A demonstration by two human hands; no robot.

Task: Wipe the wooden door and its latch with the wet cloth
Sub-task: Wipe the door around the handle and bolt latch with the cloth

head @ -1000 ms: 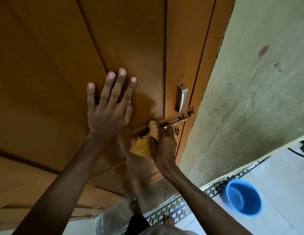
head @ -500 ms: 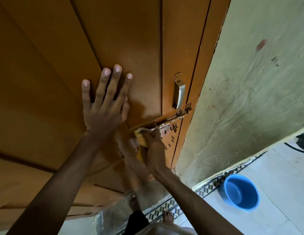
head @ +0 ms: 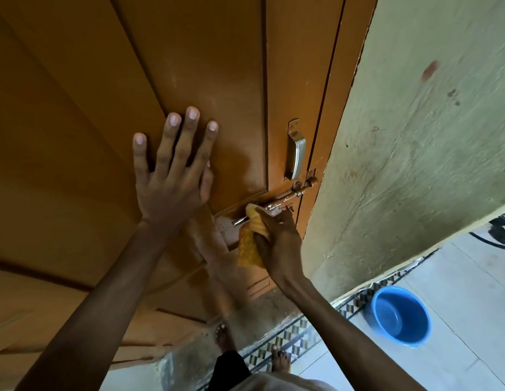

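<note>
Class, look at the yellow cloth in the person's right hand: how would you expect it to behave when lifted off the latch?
The yellow cloth is bunched in the right hand and droops below it, so it is probably floppy. It folds over the latch, so it likely moulds to shapes. It looks light.

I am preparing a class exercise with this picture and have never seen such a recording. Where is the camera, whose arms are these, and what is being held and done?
There is one view only, from a camera worn on the person's head, looking forward and down, so the two arms reaching in are the wearer's own.

The left hand lies flat, fingers spread, on the wooden door. The right hand grips a bunched yellow cloth and presses it against the metal sliding latch. Just above the latch is a metal pull handle.

To the right of the door is a pale green wall. On the tiled floor below stands a blue basin; whether it holds water cannot be told. The person's bare feet show at the bottom.
</note>
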